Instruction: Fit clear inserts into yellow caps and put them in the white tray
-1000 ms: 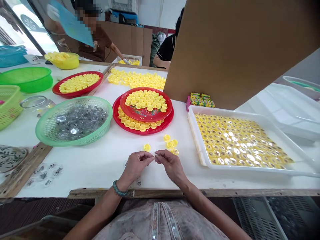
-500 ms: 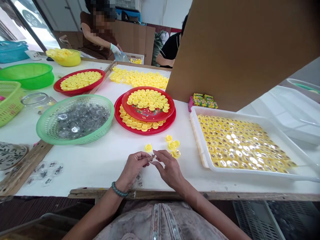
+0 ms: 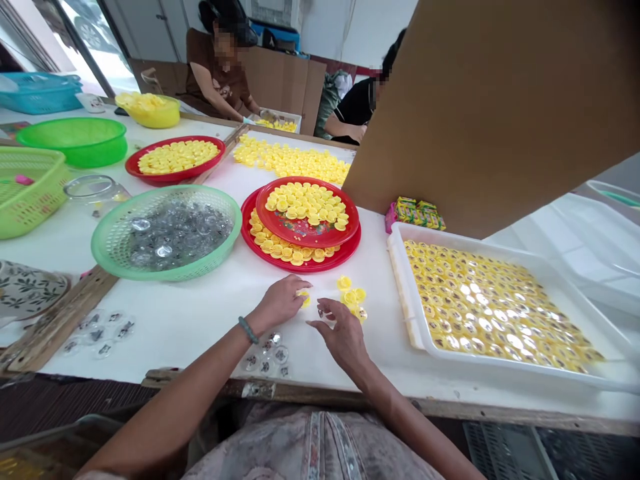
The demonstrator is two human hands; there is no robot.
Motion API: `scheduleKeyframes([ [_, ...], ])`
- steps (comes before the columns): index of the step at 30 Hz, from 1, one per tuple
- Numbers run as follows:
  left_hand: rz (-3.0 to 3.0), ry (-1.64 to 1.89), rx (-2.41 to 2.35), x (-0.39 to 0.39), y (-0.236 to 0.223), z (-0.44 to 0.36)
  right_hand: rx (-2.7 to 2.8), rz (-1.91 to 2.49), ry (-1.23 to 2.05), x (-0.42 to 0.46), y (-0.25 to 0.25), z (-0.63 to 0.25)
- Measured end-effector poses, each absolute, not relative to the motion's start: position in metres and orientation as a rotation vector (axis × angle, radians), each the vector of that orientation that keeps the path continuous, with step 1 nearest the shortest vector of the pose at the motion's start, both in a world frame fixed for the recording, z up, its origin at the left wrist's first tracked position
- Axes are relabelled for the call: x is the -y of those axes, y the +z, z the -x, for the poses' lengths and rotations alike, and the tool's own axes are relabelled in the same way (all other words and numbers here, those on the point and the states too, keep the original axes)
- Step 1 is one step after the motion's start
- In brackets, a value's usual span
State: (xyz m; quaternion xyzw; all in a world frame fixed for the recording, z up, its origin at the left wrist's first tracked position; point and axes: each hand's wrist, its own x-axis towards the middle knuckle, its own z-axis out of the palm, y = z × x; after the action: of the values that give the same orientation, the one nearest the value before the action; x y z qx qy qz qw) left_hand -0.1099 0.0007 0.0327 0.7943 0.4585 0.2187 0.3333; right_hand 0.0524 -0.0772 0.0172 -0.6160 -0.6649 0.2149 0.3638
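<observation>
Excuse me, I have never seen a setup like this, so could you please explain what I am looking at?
There is no machine here: these are a person's two bare hands, seen by a camera worn on their head, looking forward and down. The left hand has its fingertips at a yellow cup on the white table. At the right hand's fingertips is a small piece, too small to make out clearly. Loose yellow cups and clear discs lie nearby. Beyond are a pale green basket of clear pieces and stacked red trays of yellow cups. The white tray at right holds rows of shiny yellow pieces. Two other people sit across.
</observation>
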Motion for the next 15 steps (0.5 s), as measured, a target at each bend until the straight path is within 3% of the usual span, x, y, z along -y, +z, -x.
scheduleKeyframes([
  [5,-2.153,0.369,-1.244,-0.005,0.031,0.098,1.716,1.662,0.567,0.079,0.017,-0.057],
  [15,-1.629,0.542,-1.285,0.020,0.018,0.103,1.953,1.571,0.503,0.062,0.003,-0.054],
])
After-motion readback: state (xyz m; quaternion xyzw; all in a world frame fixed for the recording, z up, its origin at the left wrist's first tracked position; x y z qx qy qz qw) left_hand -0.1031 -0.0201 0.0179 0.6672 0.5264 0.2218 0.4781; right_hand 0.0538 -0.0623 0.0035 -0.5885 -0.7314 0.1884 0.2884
